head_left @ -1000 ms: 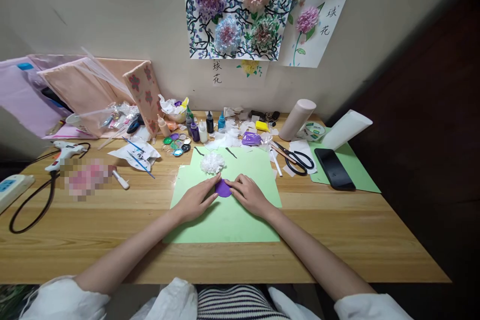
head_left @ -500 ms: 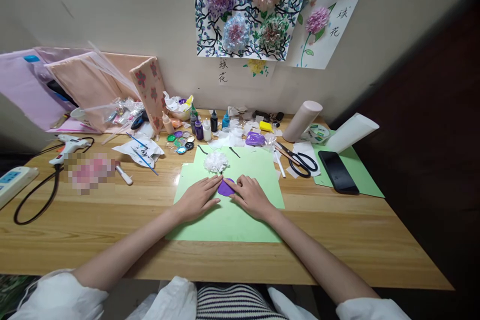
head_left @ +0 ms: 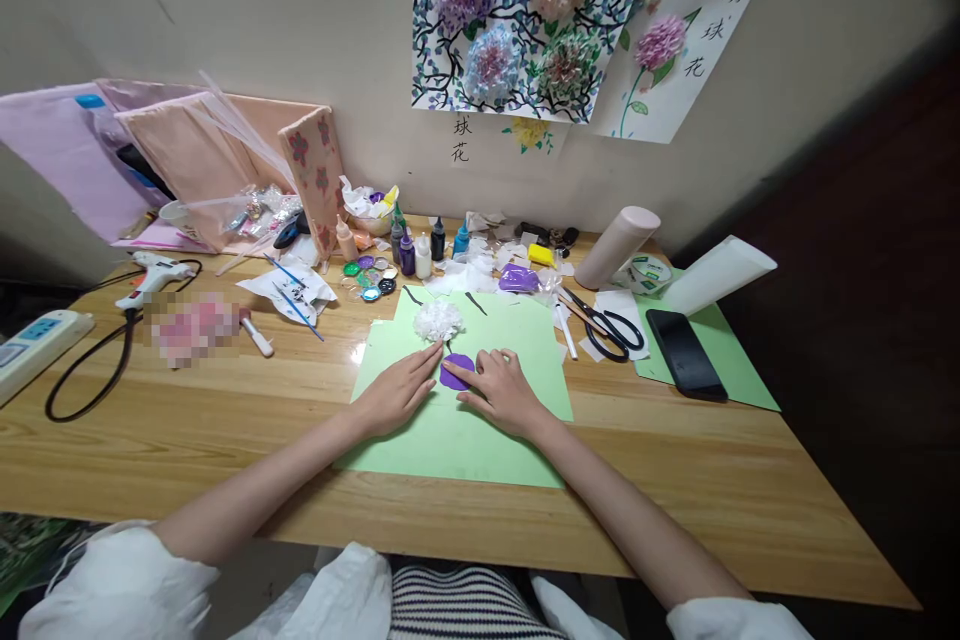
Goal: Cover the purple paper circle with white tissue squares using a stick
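Observation:
A flat, roundish purple piece that looks like modelling clay (head_left: 459, 382) lies on the light green paper (head_left: 450, 455). The index finger of my right hand (head_left: 504, 392) rests stretched out on top of it, with the other fingers loosely bent and the thumb out. My left hand (head_left: 399, 390) lies flat on the paper just left of the purple piece, fingers extended and nothing held. Directly above, a white ruffled paper flower (head_left: 439, 320) sits with a short dark stem (head_left: 449, 346) under it. Another dark painted stroke (head_left: 475, 304) shows farther up the paper.
Behind the paper stand small paint bottles (head_left: 423, 258), with a purple packet (head_left: 519, 279) beside them. Black-handled scissors (head_left: 609, 332) and a phone (head_left: 686, 354) lie to the right. On the left are a glue gun (head_left: 154, 278), brushes (head_left: 298, 310) and a power strip (head_left: 41, 345).
The view has shifted, so the table things appear farther right. My left fingers have drawn slightly away from the purple piece, more of which now shows; my right index finger stays on it.

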The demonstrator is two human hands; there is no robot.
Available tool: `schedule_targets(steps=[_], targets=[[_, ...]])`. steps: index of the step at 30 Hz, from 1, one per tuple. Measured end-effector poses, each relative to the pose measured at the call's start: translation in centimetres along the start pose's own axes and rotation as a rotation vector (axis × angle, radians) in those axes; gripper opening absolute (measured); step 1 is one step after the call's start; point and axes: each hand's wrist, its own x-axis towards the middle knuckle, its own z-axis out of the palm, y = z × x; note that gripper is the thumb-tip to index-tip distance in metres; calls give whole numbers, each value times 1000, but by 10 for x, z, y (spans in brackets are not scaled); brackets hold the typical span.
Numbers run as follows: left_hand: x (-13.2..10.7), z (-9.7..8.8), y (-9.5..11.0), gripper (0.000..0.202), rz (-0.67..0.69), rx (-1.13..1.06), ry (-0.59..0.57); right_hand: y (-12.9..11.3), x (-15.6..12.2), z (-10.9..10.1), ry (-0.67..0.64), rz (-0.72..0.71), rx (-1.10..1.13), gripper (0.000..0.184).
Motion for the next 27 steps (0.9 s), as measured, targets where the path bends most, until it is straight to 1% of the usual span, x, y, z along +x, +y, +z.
schedule_targets(steps=[6, 9, 15, 27], targets=[[0, 0, 2, 53, -12, 11, -27, 0, -2, 5, 65, 61, -2, 53], [1, 0, 3, 55, -9, 14, -35, 0, -2, 7, 59, 68, 14, 52], [0, 0, 3, 56, -14, 22, -39, 1, -2, 11, 88, 90, -2, 48], [1, -1, 7, 57, -32, 69, -56, 3, -9, 9, 133, 140, -90, 47]])
